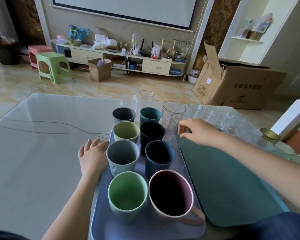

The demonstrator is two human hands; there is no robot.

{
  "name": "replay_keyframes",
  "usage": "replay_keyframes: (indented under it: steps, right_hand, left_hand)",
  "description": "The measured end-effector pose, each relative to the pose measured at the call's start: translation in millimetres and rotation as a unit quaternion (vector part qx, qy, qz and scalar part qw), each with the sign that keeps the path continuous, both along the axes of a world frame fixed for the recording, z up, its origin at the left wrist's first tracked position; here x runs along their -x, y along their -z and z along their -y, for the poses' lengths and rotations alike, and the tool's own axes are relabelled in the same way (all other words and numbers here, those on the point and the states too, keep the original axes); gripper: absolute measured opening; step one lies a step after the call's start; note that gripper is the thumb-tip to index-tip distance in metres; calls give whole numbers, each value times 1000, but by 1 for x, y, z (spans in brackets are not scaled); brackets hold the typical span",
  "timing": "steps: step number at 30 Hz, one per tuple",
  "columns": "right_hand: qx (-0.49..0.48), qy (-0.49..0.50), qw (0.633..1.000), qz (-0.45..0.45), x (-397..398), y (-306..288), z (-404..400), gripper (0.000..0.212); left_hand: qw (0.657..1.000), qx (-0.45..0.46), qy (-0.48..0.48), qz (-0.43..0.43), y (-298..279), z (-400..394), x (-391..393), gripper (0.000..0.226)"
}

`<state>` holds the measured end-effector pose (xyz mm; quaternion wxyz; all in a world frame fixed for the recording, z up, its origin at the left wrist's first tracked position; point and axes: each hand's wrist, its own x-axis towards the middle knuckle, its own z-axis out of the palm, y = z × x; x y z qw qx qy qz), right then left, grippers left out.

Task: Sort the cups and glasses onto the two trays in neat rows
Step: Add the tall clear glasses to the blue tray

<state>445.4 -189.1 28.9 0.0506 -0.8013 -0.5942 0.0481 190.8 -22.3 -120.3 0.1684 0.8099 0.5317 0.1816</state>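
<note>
- A thin dark wire [47, 122] is seen far left, running in a curve over the pale shiny worktop [33, 161].
- The left hand [92, 155] is laid flat on the worktop with its fingers straight; its grip is loose and nothing is held. Its fingertips are just beside the edge of the blue tray [100, 210].
- Six cups are stood upright on the blue tray, open ends up, in two rows that run away from the person.
- In the left row a light green cup [127, 194] is nearest, then a grey-blue cup [123, 157], then a yellow-green cup [126, 132].
- In the right row a big pink mug [170, 194] is nearest, its handle pointed to the right, then a dark blue cup [160, 158], then a black cup [152, 135].
- Past the tray, a dark grey cup [123, 115] and a teal cup [150, 116] are stood on the worktop.
- Two clear glasses [146, 99] are stood behind those cups and are hard to make out.
- A tall clear glass [173, 110] is stood upright near the far corner of the blue tray.
- Another clear glass [177, 126] is pinched at its rim by the right hand [198, 132]; it is upright, just at the far edge of the green tray [223, 187].
- The green tray is lying just beside the blue tray, and its near corner is cut off by a dark sleeve.
- More clear glasses [223, 118] are bunched behind the right hand; they blur together and cannot be counted.
- A gold-rimmed jar [270, 135] is seen far right.
</note>
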Motion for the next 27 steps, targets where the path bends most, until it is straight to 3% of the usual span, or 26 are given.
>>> replay_keyframes:
  steps: [7,14,21,27]
  right_hand:
    - [-23,28,999,1,6,-25,2,36]
    - [-141,29,989,34,20,-48,-43,27]
    - [-80,-67,991,85,44,-42,-148,29]
    - [5,-61,979,195,59,-15,-206,37]
  left_hand:
    - [1000,7,0,-2,1,0,0,43]
    - [1000,15,3,-5,1,0,0,45]
    - [1000,2,-12,15,3,-4,-4,37]
    - [999,2,-25,42,2,-6,-7,33]
